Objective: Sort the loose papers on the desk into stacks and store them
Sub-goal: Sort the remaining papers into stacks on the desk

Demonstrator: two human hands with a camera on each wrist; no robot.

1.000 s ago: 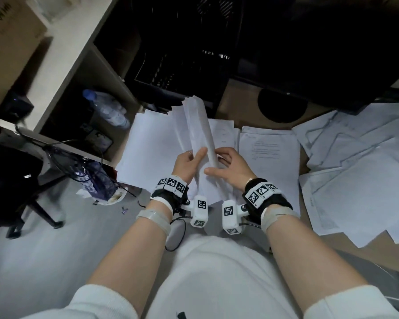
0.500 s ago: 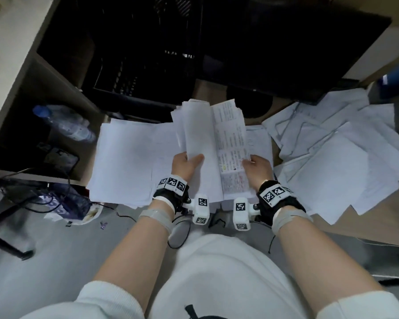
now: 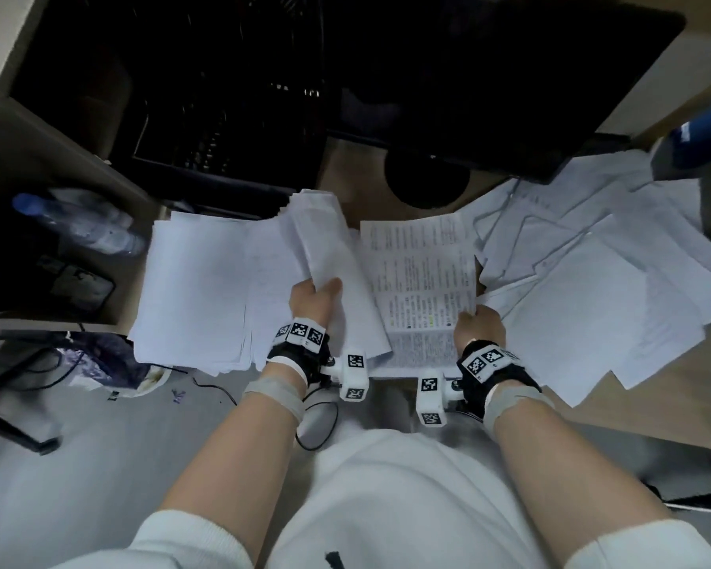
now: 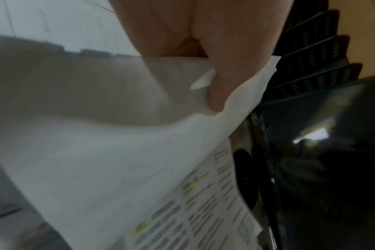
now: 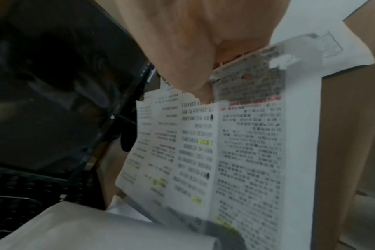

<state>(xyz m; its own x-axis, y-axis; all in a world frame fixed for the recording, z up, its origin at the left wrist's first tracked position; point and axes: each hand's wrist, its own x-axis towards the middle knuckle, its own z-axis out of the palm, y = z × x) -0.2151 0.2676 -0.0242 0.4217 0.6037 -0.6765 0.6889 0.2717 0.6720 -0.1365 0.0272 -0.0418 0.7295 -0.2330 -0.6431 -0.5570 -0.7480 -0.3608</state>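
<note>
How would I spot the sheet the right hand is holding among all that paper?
Find the black monitor at the back of the desk; below its round foot, the right hand pinches the printed sheet at a lower corner. Unlike the mostly blank sheets around it, it is densely covered with text, with yellow highlights.

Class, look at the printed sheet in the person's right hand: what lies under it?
Under the printed sheet, white edges of more paper on the desk show by the right hand. Whatever lies beneath its middle is covered.
</note>
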